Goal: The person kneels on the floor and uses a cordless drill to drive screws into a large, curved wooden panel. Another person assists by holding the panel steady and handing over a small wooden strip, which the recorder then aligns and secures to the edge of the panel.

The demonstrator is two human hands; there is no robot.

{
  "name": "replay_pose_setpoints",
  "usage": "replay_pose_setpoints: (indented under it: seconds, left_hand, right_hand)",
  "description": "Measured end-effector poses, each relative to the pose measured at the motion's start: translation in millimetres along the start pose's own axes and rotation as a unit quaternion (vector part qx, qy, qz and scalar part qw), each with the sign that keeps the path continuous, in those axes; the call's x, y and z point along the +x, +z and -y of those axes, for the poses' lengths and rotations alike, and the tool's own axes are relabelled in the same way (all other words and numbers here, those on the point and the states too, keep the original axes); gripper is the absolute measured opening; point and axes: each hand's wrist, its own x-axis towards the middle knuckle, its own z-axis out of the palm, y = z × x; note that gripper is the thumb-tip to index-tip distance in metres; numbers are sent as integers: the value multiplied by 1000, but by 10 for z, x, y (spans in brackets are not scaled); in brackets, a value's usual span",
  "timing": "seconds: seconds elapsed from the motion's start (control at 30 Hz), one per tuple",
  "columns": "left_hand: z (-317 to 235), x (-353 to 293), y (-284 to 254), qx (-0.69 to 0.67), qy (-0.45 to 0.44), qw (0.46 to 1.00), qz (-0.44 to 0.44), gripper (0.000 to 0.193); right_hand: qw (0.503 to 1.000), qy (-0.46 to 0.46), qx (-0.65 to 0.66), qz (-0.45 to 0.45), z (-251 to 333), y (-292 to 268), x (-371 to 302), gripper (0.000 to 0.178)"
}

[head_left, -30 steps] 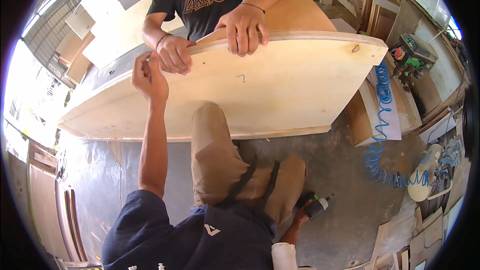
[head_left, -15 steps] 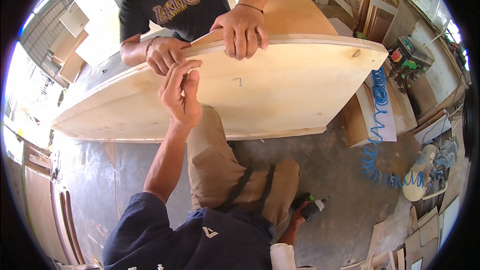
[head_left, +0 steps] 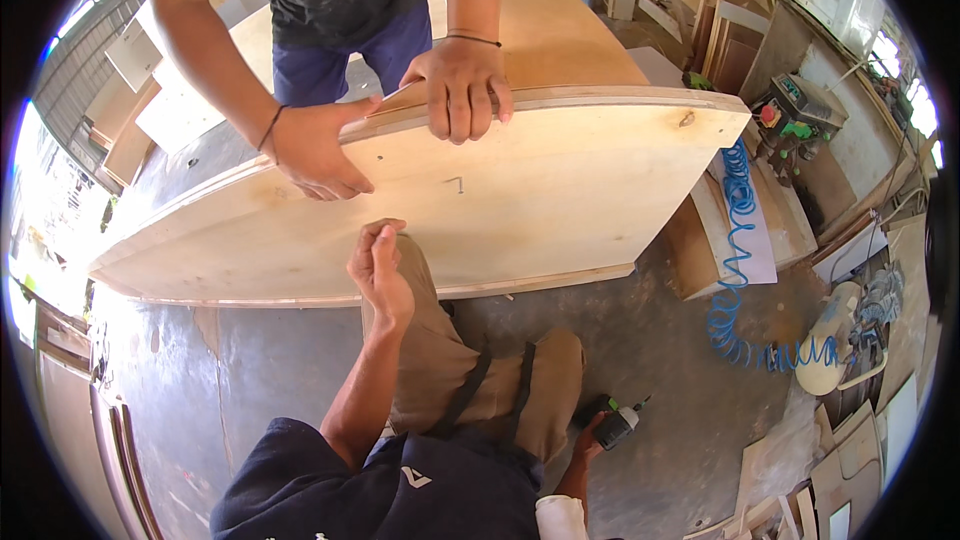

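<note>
My left hand [head_left: 382, 275] is raised in front of a large pale plywood panel [head_left: 540, 180], below its upper edge. Its fingers are curled together in a pinch; whatever may be between them is too small to make out. Low at my right side, my right hand [head_left: 592, 437] grips a black and green cordless drill [head_left: 617, 428], whose bit points away to the right. Across the panel, a person's hand [head_left: 463, 92] clasps the top edge. That person's other hand [head_left: 312, 155] reaches over the edge, its fingers against the panel's near face.
A coiled blue air hose [head_left: 738, 210] hangs at the right and runs down to a cream tank [head_left: 828, 340]. Behind it stands a green and black machine [head_left: 795, 105]. Wood offcuts [head_left: 850, 470] lie at the lower right. The concrete floor [head_left: 270, 370] is stained.
My left hand has dropped away from the panel's top edge, its fingers drawing together. The other person's one hand has slid down over the near face. My right hand still keeps the drill low.
</note>
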Motion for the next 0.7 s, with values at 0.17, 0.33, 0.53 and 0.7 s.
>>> replay_pose_setpoints:
  seconds: [0.17,0.33,0.53,0.7]
  left_hand:
    - [191,-110,-188,83,33,996,2,14]
    - [259,-165,-242,159,86,983,19,10]
    - [295,-144,-172,152,77,985,14,13]
    - [290,-162,-114,133,34,990,40,16]
  right_hand:
    - [997,-40,-71,2,-51,28,3,28]
    - [997,-41,-70,3,-228,6,41,26]
    - [998,-40,-39,-3,-159,19,14,26]
    - [999,-17,-32,-6,-112,35,-11,27]
